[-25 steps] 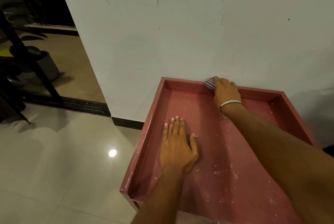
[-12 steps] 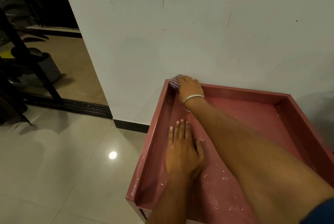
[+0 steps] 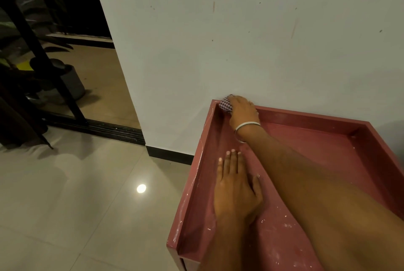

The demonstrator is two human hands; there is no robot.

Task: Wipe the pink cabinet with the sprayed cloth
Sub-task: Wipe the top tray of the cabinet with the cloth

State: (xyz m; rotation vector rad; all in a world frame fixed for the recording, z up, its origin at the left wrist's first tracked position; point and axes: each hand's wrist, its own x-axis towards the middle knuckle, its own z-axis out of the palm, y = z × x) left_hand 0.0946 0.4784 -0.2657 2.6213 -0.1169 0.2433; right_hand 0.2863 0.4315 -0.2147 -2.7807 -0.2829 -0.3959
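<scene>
Pink cabinet (image 3: pixel 323 146) stands against the white wall (image 3: pixel 240 41), its recessed top rimmed by a raised lip, and both hands are on it. The right hand (image 3: pixel 241 111) reaches across to the far-left corner, fingers curled over a bunched checked cloth (image 3: pixel 225 104) and pressing it onto the rim right where the lip meets the wall. A pale bangle (image 3: pixel 248 126) sits at that wrist. The left hand (image 3: pixel 235 192) lies flat on the tray-like top, fingers straight and close together, palm down, near the left lip and partly under the crossing right forearm.

The risks, as I judge them, come from this crossed posture and the tight corner. With the cloth wedged against the wall, a hard stroke could smear grime or moisture onto the white paint, which already carries small marks. The cloth is balled small, so only a little of it seems to touch the pink surface; the corner crease could be skipped. The bracing left hand covers a patch of the top, and the white flecks (image 3: pixel 284 224) scattered over the nearer part look unwiped, so that area may be missed unless the hand shifts. Leaning weight on the left edge might also rock the cabinet toward the glossy tiled floor (image 3: pixel 76 205); how steady it stands cannot be told.
</scene>
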